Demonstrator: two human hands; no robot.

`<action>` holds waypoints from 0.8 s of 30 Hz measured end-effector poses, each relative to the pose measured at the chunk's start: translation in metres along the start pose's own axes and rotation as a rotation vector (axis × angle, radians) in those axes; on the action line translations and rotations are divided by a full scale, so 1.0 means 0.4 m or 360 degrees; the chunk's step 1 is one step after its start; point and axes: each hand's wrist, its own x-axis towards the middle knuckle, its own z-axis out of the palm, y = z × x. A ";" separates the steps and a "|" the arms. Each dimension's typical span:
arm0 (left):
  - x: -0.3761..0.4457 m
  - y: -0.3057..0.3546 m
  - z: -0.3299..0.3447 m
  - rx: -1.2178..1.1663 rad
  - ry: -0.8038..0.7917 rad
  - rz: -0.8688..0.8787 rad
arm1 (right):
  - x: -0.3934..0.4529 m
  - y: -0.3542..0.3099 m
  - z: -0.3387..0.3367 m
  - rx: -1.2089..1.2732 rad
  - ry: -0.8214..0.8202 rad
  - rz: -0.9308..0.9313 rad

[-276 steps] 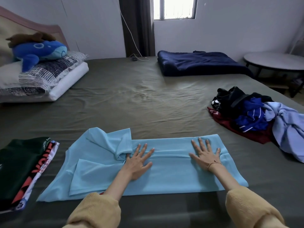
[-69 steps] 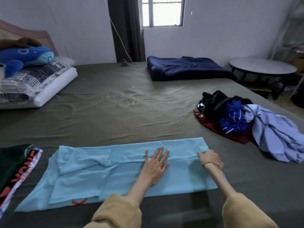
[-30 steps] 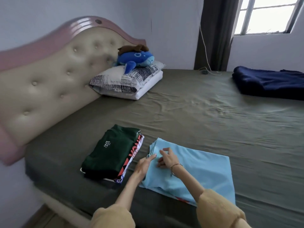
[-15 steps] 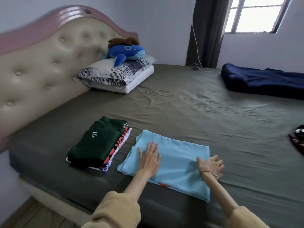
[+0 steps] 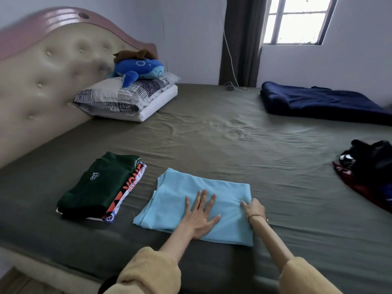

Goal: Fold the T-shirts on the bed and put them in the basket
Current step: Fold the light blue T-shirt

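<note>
A light blue T-shirt (image 5: 184,192), folded into a rectangle, lies near the front edge of the bed (image 5: 222,145). My left hand (image 5: 200,215) presses flat on its middle with fingers spread. My right hand (image 5: 253,207) grips the shirt's right edge with curled fingers. To the left sits a stack of folded shirts (image 5: 101,187), a dark green one on top. A pile of unfolded clothes (image 5: 369,172) lies at the right edge of the view. No basket is in view.
A padded headboard (image 5: 42,77) stands at the left, with pillows (image 5: 127,98) and a blue plush toy (image 5: 137,70) against it. A folded navy blanket (image 5: 322,102) lies at the far right, and a window (image 5: 297,20) is behind.
The long shirt was folded over to the left into a compact rectangle. In the last half second my left hand slid toward its middle and my right hand took hold of the right edge.
</note>
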 end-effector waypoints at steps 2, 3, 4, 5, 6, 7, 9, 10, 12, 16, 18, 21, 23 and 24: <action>0.004 0.050 0.005 0.0034 -0.0043 0.0054 | 0.011 0.039 -0.035 -0.0012 0.0028 0.0034; 0.009 0.072 0.005 0.0058 -0.0051 0.0087 | 0.015 0.055 -0.054 -0.0019 0.0040 0.0043; 0.012 0.099 0.009 0.0078 -0.0055 0.0122 | 0.016 0.078 -0.078 -0.0027 0.0061 0.0059; 0.017 0.123 0.012 0.0098 -0.0048 0.0155 | 0.017 0.096 -0.101 -0.0035 0.0088 0.0072; 0.019 0.147 0.014 0.0115 -0.0032 0.0184 | 0.020 0.115 -0.126 -0.0039 0.0121 0.0090; 0.021 0.168 0.018 0.0122 -0.0012 0.0210 | 0.021 0.132 -0.149 -0.0046 0.0151 0.0109; 0.026 0.209 0.029 0.0124 0.0010 0.0261 | 0.020 0.167 -0.194 -0.0049 0.0186 0.0161; 0.028 0.220 0.035 0.0134 0.0007 0.0274 | 0.020 0.179 -0.207 -0.0041 0.0190 0.0177; 0.033 0.228 0.045 0.0162 -0.0010 0.0285 | 0.016 0.189 -0.223 0.0004 0.0189 0.0178; 0.036 0.189 0.052 0.0175 0.0029 0.0420 | 0.012 0.138 -0.235 0.0154 0.0237 0.0095; 0.024 0.153 0.052 0.0199 0.0048 0.0483 | 0.004 0.086 -0.232 0.0170 0.0215 0.0023; -0.005 0.106 0.042 0.0159 0.0071 0.0475 | -0.018 0.007 -0.209 0.0129 0.0151 -0.0060; -0.015 0.079 0.042 0.0063 0.0086 0.0364 | -0.039 -0.040 -0.183 0.0065 0.0126 -0.0119; -0.022 0.057 0.040 -0.0010 0.0119 0.0293 | -0.053 -0.068 -0.159 0.0032 0.0105 -0.0156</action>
